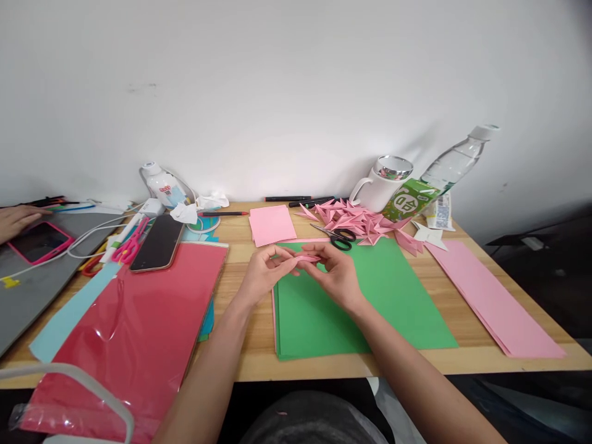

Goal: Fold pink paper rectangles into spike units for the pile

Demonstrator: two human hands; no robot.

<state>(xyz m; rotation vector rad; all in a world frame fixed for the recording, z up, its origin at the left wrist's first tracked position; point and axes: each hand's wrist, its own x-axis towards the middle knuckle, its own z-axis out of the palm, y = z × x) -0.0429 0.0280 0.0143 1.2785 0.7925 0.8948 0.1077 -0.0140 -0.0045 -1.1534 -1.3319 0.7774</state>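
Between my two hands is a small folded piece of pink paper, held over the upper left part of a green paper stack. My left hand pinches its left end with thumb and fingers. The right end is gripped by my right hand. Just beyond the hands lies a stack of pink paper squares. Black-handled scissors rest behind my right hand, beside a heap of folded pink paper pieces. My fingers hide part of the folded paper.
On the left lie a red sheet pack, a phone and pink scissors. At the back right stand a white mug and a leaning bottle. Pink strips lie right. Another person's hand is far left.
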